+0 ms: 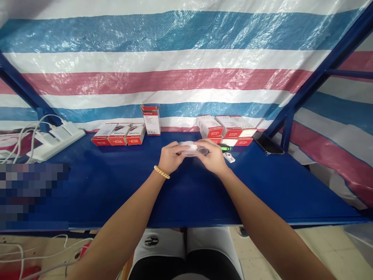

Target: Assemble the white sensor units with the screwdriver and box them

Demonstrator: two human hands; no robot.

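Note:
Both my hands meet over the middle of the blue table. My left hand (170,157), with a beaded bracelet at the wrist, pinches one side of a clear plastic bag (189,148) that has something white inside. On the other side, my right hand (214,155) grips the same bag, fingers curled round it. What exactly the bag contains is too small to make out. Just right of my right hand lie a green and black tool (225,147) and a small white plastic piece (229,157). Behind my hands an opened red and white box (151,121) stands upright.
Several red and white boxes lie in a row (119,134) at the back left, and more are stacked (227,128) at the back right. A phone (267,143) rests near the right frame post. A white power strip (56,140) with cables sits at the left.

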